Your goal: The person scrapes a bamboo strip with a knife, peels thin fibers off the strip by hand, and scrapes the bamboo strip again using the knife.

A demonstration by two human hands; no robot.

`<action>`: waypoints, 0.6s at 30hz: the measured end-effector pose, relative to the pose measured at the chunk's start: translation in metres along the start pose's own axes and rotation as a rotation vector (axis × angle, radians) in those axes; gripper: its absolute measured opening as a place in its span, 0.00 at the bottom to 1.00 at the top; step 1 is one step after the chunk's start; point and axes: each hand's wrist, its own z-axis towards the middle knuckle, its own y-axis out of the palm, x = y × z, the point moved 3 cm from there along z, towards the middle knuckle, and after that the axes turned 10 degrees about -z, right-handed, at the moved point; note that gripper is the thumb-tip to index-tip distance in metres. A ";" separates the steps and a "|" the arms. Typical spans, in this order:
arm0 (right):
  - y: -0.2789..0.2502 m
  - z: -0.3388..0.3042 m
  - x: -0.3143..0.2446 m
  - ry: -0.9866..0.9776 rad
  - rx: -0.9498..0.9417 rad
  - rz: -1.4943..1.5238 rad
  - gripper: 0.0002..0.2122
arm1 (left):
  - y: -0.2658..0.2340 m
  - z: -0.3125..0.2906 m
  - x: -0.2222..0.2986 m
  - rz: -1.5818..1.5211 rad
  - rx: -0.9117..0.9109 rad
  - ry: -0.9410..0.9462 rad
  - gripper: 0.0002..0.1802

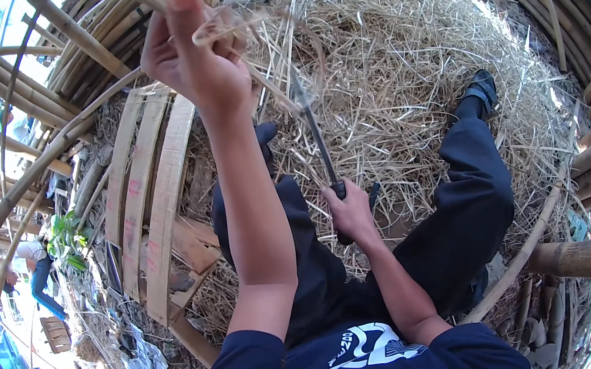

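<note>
Head view: left hand [214,76] was raised at top, fingers curled closed around a pale strip [269,83], thin curled ends sticking out by the thumb. Right hand [353,214] sat lower, near the knees, fingers wrapped tight on the black handle of a long, thin knife [321,144], blade pointing up and away. Strip ran from the left hand down toward the blade; whether they touched could not be told.

Ground was covered in a thick litter of pale shavings [382,46], spread between and beyond the dark-trousered legs [476,168]. Left side: long pale planks [169,216] side by side, a leafy green plant [68,240], bamboo poles [86,36] around. Another person [43,277] in blue trousers stood far left, outside the poles.

Left fingertips were partly hidden behind the thumb and blurred; strip's far end was lost among the shavings. Blade tip was smeared. Fisheye rim cut off the outer poles.
</note>
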 end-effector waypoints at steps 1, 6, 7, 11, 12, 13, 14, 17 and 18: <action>-0.008 -0.006 -0.010 0.007 -0.003 -0.002 0.15 | 0.001 0.000 0.001 0.001 0.004 -0.006 0.23; -0.032 -0.019 -0.047 -0.207 0.087 0.148 0.14 | 0.001 0.004 -0.002 -0.008 0.095 -0.110 0.29; -0.032 -0.019 -0.049 -0.259 0.091 0.156 0.14 | 0.002 0.003 -0.004 -0.042 0.112 -0.145 0.31; 0.010 -0.001 0.002 -0.089 0.059 -0.090 0.16 | 0.013 0.003 0.001 0.003 -0.083 -0.156 0.42; 0.009 0.002 0.004 -0.066 0.003 -0.068 0.16 | 0.004 0.004 0.002 0.043 0.019 -0.199 0.46; 0.004 0.002 0.007 -0.045 0.030 -0.071 0.16 | -0.004 0.004 0.002 0.064 0.129 -0.144 0.45; 0.002 0.001 0.008 -0.009 -0.006 -0.005 0.16 | -0.012 0.005 0.001 -0.013 0.125 -0.159 0.45; -0.002 -0.007 -0.002 -0.041 -0.014 -0.001 0.15 | -0.026 0.009 0.005 -0.159 0.099 -0.215 0.45; -0.002 -0.009 -0.009 -0.106 0.022 -0.060 0.15 | -0.026 0.010 0.005 -0.235 0.071 -0.256 0.45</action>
